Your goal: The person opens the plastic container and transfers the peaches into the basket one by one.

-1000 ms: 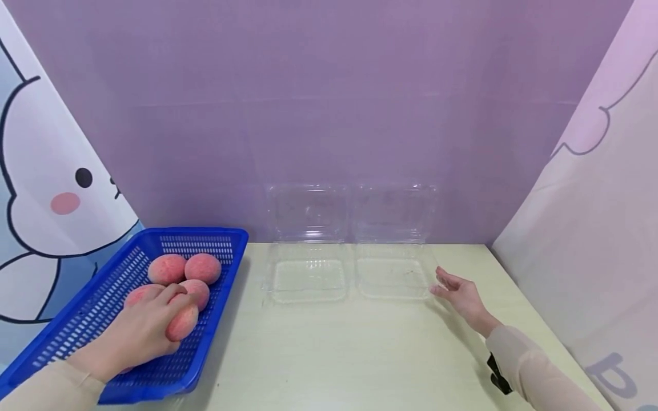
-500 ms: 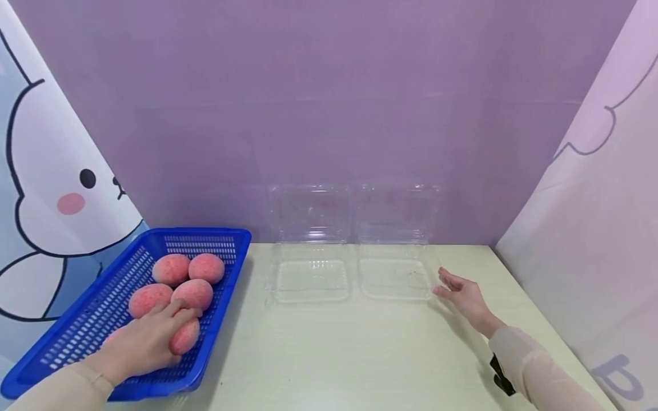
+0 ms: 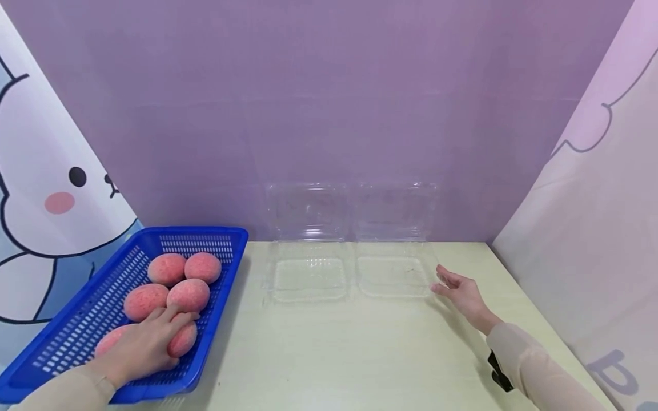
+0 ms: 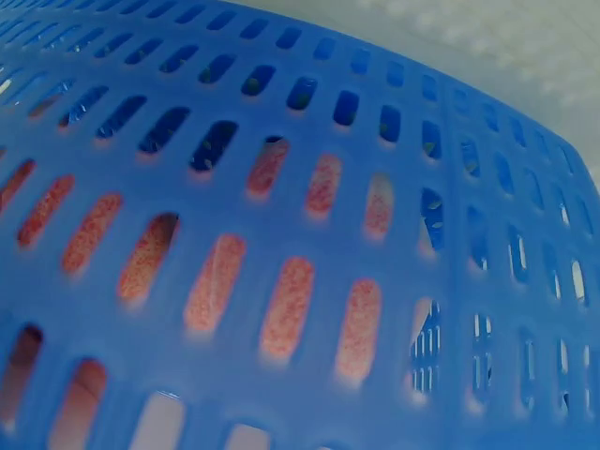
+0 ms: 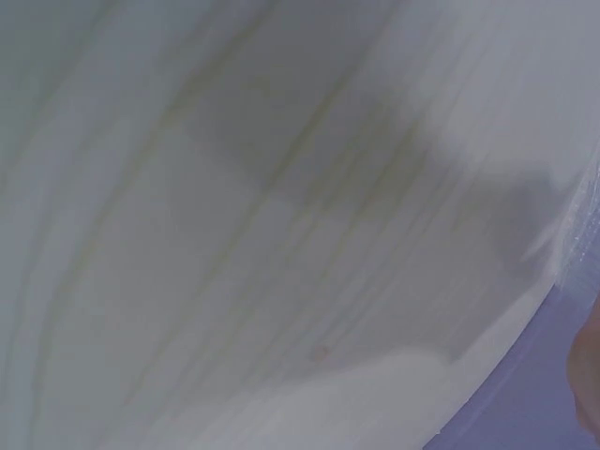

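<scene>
My left hand [image 3: 146,345] reaches into the blue plastic basket [image 3: 226,302] and grips a pink, fuzzy peach [image 3: 183,341], its fingers curved over the top. Several more peaches lie around it, among them one peach [image 3: 188,295] just beyond the fingertips and another partly covered by the hand. Through the basket's slots, peach skin [image 4: 286,309] shows in the left wrist view. My right hand [image 3: 462,297] is at the right edge of a clear plastic clamshell box [image 3: 393,294], thumb and fingers apart and slightly bent beside its rim.
A second clear clamshell box [image 3: 308,297] stands left of the first; both lids [image 3: 393,211] are raised against the purple backdrop [image 3: 329,114]. The pale wooden table [image 3: 329,354] spreads in front of them. Printed cloth panels [image 3: 67,142] border the sides.
My left hand has lowered with the peach toward the basket's near end, uncovering the peaches behind and to its left. The right hand stays by the box edge.
</scene>
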Demonstrator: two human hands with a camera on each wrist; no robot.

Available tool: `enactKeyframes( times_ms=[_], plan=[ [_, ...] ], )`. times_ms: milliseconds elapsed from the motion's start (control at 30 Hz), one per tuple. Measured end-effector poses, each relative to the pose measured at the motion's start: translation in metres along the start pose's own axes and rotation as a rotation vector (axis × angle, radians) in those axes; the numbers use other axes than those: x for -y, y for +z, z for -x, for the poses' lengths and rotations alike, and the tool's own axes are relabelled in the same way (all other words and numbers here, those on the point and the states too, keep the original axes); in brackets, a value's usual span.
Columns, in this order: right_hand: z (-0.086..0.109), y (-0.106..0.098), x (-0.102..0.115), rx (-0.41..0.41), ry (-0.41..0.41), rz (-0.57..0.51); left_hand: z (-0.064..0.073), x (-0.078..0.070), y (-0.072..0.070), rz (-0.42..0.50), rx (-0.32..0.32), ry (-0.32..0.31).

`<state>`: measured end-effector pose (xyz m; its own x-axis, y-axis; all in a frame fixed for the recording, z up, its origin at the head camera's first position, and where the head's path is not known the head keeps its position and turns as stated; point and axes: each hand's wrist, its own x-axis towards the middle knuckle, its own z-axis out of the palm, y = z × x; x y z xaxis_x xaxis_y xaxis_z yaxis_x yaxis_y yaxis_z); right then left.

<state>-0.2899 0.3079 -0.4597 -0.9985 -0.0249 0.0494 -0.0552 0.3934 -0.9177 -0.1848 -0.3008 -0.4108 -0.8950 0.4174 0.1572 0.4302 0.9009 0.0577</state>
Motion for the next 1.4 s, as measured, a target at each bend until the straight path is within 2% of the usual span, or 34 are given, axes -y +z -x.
enactKeyframes(
  times_ms=[233, 400, 533, 633, 933, 1200, 1400],
  plan=[
    [0.0, 0.0, 0.0, 0.0, 0.007, -0.01, -0.001, 0.0, -0.001, 0.004, -0.005, 0.002],
    [0.002, 0.0, -0.001, 0.001, 0.021, -0.007, 0.0, 0.001, 0.002, 0.03, 0.037, 0.015],
    [0.003, 0.001, 0.0, 0.002, 0.026, 0.012, 0.001, 0.001, 0.003, 0.045, 0.068, 0.001],
    [0.002, 0.0, 0.001, -0.001, 0.016, 0.011, 0.001, -0.001, 0.003, 0.038, 0.056, -0.001],
    [0.007, -0.001, 0.001, 0.002, 0.001, 0.017, -0.001, -0.006, 0.0, -0.008, 0.111, -0.063],
    [0.005, -0.001, 0.001, 0.002, -0.009, 0.014, 0.004, -0.003, -0.001, 0.029, 0.139, -0.051],
    [0.004, 0.0, 0.004, 0.006, -0.012, 0.013, 0.009, -0.002, 0.003, -0.029, 0.118, -0.03]
  ],
)
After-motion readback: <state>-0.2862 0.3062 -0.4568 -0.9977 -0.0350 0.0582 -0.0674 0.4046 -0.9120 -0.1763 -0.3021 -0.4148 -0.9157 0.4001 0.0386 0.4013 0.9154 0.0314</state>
